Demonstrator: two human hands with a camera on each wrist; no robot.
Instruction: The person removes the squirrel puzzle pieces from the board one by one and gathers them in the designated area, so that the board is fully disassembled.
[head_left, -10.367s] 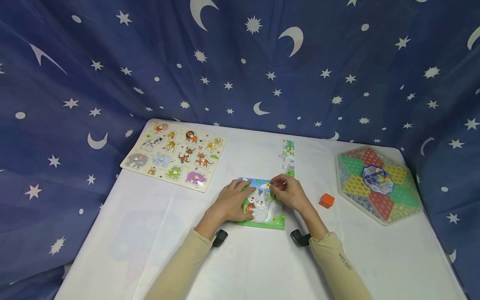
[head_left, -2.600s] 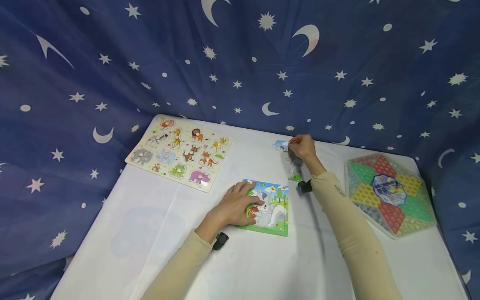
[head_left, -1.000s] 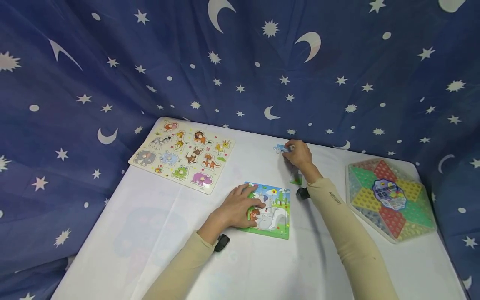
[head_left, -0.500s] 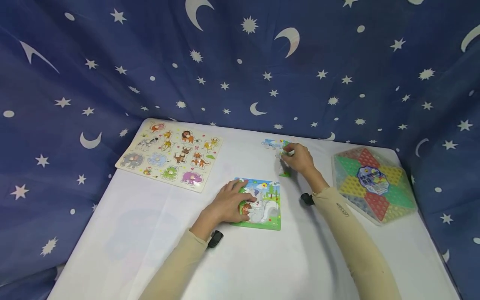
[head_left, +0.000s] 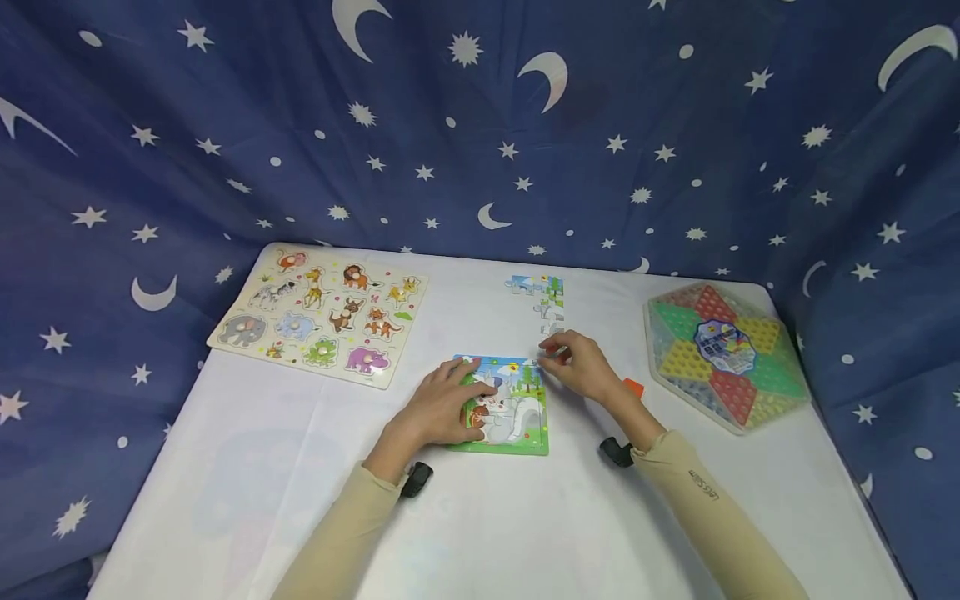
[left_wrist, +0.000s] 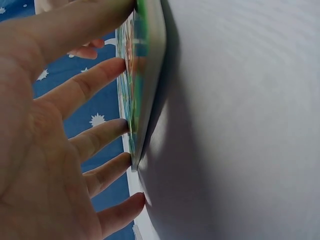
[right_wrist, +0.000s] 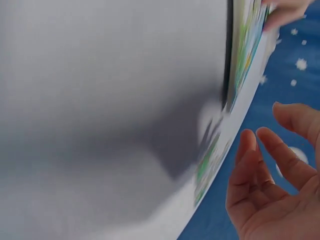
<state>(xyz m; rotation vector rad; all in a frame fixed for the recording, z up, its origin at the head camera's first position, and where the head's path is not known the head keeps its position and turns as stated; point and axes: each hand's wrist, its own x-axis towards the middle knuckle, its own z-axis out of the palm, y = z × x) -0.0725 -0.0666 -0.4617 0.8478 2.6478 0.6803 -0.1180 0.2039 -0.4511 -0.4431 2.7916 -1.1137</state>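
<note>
My left hand [head_left: 435,408] rests on the left part of a squirrel jigsaw puzzle [head_left: 517,421] in a flat frame. Its fingers are spread and fairly straight, with fingertips on the puzzle face, as the left wrist view of the hand [left_wrist: 55,135] shows. My right hand [head_left: 581,367] hovers by the puzzle's upper right corner. In the right wrist view the right hand [right_wrist: 280,185] has loosely bent fingers, the thumb apart, and nothing between them. Beyond it, several puzzle pieces [head_left: 552,286] lie in an L shape; the hand partly covers the lower end.
An animal knob puzzle board [head_left: 296,350] lies at the back left. On the right sits a hexagonal game box [head_left: 705,371] with coloured triangles. An orange block [head_left: 633,387] shows partly behind my right forearm. A blue star-patterned curtain [head_left: 420,108] hangs behind the white table [head_left: 480,525].
My right hand has come back from the loose pieces toward the squirrel puzzle. Blue-and-grey pieces now extend left from the top of the column. My left hand has stayed on the puzzle.
</note>
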